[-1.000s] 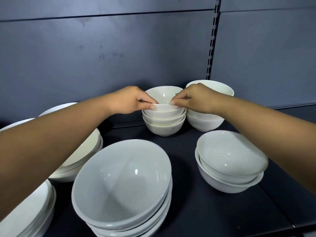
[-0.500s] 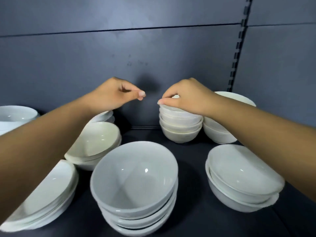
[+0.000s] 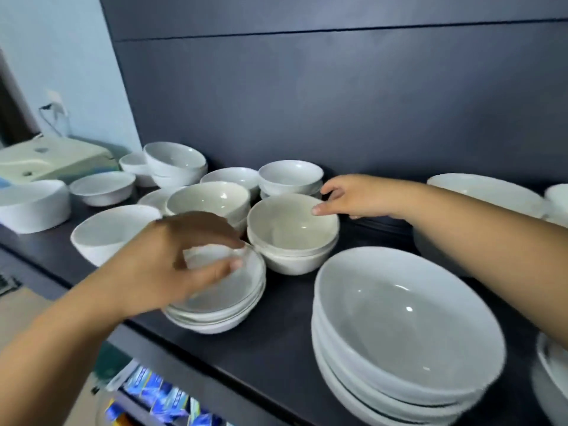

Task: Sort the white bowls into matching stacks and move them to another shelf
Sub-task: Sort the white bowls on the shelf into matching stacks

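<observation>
Left hand (image 3: 167, 265) now perhaps on shallow stack (image 3: 246, 305)

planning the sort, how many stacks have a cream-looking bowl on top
2. One stack sits mid-shelf, the right hand touching its rim; the other stack is just left of it, behind the left hand. More may be hidden.

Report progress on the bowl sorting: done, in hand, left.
Done: three matched stacks stand on the shelf: the big stack, the shallow stack and the cream stack. In hand: the right hand touches the cream stack's rim; the left hand is at the shallow stack, grip blurred. Left: loose bowls at the far left need stacking, and no stack shows on another shelf.
</observation>
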Available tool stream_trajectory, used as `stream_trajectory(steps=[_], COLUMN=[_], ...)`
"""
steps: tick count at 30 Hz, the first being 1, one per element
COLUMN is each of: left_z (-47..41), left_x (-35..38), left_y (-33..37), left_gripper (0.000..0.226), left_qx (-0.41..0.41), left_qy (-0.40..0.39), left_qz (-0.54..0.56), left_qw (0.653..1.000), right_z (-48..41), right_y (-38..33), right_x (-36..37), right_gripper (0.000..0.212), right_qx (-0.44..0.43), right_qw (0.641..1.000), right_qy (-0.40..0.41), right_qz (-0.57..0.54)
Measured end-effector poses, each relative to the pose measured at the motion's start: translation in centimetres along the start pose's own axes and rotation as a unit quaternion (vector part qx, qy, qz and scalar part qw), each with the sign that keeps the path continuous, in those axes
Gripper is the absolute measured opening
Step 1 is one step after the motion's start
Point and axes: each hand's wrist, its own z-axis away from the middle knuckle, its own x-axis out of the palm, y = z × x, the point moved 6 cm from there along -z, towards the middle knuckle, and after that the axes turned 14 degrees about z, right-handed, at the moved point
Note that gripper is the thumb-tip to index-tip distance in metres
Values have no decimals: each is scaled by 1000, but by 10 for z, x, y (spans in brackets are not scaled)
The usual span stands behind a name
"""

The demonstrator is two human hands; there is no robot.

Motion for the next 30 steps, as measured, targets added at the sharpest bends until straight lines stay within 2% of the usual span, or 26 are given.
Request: stream_trajectory(steps=[5,11,17,24,27,29,30], left_z=[25,28,28,29,24,15,9], left_x=[11,19,21,21,19,15,13], left_y=[-23,-27,-25,-30,-30,-26,-23], left_gripper=[55,55,44,39,47,47,42], left_qx=[-18,-12,2,-8,-42,-49,-47], left_qy=[-30,-66,-77,-98,-106,-91,-79], left_qz=[66,65,50,43,80,96,99], left_qw=[997,996,996,994,990,990,991], right_z=[-12,-6,-2,6,8,10,13], right_y=[6,11,8,11,13,7,-1], right_x=[22,35,34,31,22,6,0], right_gripper=[46,20,18,15,30,47,49], right_qx=[36,62,67,94,93,48,12], right_qw=[994,984,985,989,994,997,997], right_qy=[-49,-88,-71,-76,-40,25,46], right_qz=[-89,-143,-140,-88,-35,51,57])
